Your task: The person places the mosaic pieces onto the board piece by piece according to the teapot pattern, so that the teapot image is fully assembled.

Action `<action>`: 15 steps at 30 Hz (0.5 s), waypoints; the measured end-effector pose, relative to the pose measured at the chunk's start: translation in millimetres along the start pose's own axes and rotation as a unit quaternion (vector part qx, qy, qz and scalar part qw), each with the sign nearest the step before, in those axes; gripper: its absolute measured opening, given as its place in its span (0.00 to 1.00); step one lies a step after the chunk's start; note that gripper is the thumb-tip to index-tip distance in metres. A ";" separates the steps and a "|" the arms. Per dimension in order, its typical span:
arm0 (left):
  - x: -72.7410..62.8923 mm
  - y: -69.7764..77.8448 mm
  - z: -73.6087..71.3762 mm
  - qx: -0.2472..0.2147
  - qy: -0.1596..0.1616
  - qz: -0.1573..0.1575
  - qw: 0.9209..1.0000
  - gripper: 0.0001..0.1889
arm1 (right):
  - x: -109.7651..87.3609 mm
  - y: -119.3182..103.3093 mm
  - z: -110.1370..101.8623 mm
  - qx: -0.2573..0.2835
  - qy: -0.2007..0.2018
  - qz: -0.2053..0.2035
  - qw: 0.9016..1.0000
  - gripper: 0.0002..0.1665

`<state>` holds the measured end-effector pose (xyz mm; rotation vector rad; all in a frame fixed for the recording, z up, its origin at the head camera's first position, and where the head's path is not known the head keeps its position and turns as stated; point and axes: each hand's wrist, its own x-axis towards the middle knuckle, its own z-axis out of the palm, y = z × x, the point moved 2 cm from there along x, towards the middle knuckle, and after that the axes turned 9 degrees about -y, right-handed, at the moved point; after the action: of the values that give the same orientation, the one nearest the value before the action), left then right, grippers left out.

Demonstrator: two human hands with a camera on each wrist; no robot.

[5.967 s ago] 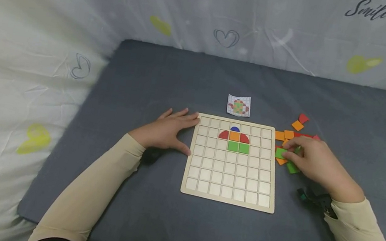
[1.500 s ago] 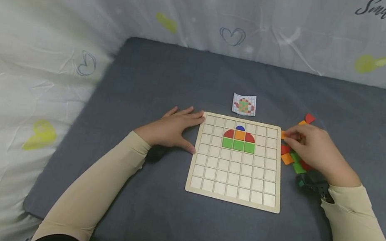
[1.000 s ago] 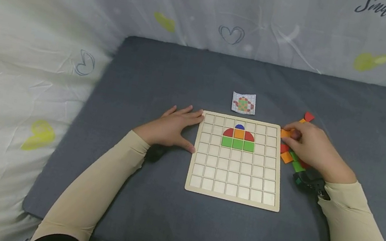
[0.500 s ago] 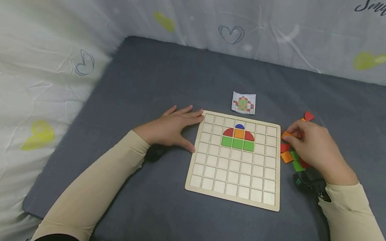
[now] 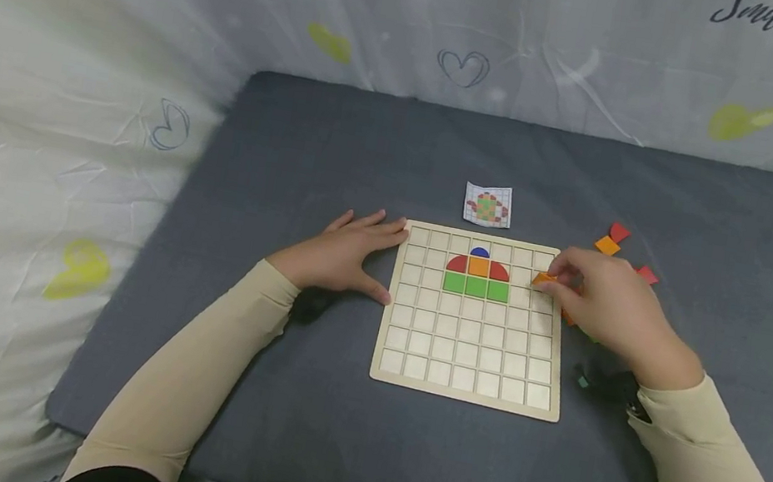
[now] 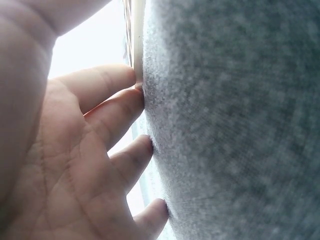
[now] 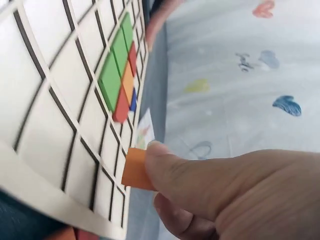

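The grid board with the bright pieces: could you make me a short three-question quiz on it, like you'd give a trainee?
1. Multiple choice: what colour is the piece in the grip of the right hand? A) blue B) orange C) green
2. Count: how many green squares are set in the grid board?
3. True or false: the picture card lies off the grid board, beyond its edge farthest from the person.

Key:
1. B, orange.
2. Three, side by side in one row.
3. True.
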<state>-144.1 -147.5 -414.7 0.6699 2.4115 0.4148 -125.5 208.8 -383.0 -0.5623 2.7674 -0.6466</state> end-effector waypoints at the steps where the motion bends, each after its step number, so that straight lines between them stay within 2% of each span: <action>1: -0.1 -0.1 -0.1 0.000 0.001 0.000 1.000 0.60 | 0.2 -1.1 1.7 0.001 0.002 -0.008 1.000 0.10; 5: 0.1 -0.3 -0.1 0.001 0.002 0.003 1.000 0.60 | 0.4 -5.5 8.8 0.007 0.001 -0.028 1.000 0.10; 15: 0.1 -0.3 -0.7 -0.004 -0.002 0.002 1.000 0.60 | 1.8 -19.9 23.3 0.034 -0.056 -0.043 0.997 0.05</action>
<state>-144.8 -147.8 -414.3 0.6718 2.4048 0.4243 -113.5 182.8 -394.3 -0.6833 2.6181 -0.7036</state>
